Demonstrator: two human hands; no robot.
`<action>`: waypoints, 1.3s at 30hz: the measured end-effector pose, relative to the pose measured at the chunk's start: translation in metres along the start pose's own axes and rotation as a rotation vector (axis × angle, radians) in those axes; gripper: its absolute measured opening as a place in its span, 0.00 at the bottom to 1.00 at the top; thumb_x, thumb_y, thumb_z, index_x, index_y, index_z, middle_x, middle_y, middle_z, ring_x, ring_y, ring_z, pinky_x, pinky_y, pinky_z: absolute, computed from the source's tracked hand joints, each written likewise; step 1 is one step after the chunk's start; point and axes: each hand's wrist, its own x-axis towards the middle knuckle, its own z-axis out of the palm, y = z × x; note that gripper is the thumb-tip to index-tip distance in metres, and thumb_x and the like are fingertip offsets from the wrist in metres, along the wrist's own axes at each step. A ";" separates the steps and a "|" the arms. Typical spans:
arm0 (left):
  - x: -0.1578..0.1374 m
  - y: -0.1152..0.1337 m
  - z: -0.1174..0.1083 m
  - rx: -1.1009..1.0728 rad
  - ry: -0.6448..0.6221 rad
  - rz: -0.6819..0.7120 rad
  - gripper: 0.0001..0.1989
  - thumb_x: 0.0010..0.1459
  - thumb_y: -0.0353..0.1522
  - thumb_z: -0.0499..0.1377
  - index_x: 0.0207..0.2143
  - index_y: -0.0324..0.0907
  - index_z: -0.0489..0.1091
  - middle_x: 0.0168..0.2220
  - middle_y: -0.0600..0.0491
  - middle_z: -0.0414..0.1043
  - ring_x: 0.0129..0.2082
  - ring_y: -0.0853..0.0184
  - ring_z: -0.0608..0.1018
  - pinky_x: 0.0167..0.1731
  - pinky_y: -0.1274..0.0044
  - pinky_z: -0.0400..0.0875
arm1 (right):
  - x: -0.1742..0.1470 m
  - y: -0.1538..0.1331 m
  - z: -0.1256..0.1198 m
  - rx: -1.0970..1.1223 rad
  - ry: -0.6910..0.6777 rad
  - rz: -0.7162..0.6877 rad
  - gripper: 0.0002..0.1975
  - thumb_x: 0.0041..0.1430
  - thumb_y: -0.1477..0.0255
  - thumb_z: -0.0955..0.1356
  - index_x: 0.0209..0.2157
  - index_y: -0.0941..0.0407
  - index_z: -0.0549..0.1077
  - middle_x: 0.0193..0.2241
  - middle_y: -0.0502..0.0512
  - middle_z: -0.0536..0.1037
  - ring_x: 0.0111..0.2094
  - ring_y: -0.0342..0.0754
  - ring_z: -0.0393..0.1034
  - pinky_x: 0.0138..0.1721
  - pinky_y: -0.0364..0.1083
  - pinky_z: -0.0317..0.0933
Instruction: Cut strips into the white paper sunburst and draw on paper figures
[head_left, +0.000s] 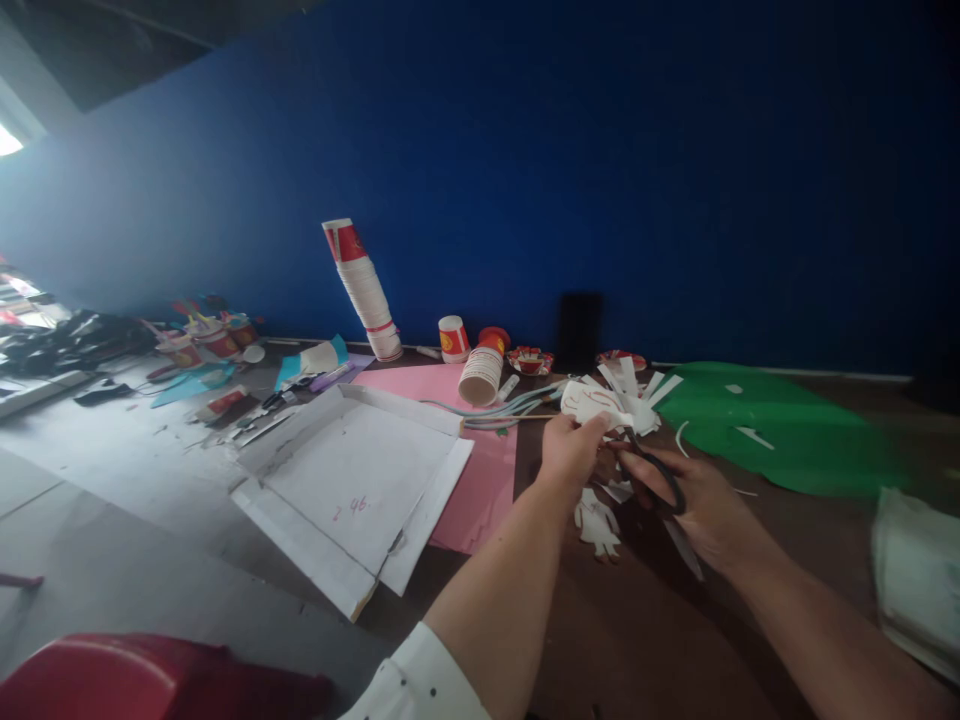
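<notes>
Your left hand (566,455) pinches a red-marked white paper (589,399) while your right hand (709,510) grips black scissors (673,478) just beside it, above the brown worktop (615,640); a cutout (598,522) lies nearby, a green sheet (802,415) to the right.

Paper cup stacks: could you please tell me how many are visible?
2: a tall standing stack by the blue wall, and a shorter one lying nearer the left hand. The upright cup between may hide others.
</notes>
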 end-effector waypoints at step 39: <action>0.003 -0.003 0.000 -0.053 0.011 -0.020 0.15 0.43 0.40 0.70 0.24 0.39 0.70 0.21 0.54 0.68 0.22 0.70 0.72 0.25 0.78 0.70 | 0.004 0.015 -0.006 -0.066 0.033 -0.020 0.29 0.46 0.47 0.73 0.36 0.58 0.84 0.15 0.49 0.70 0.20 0.45 0.61 0.22 0.44 0.54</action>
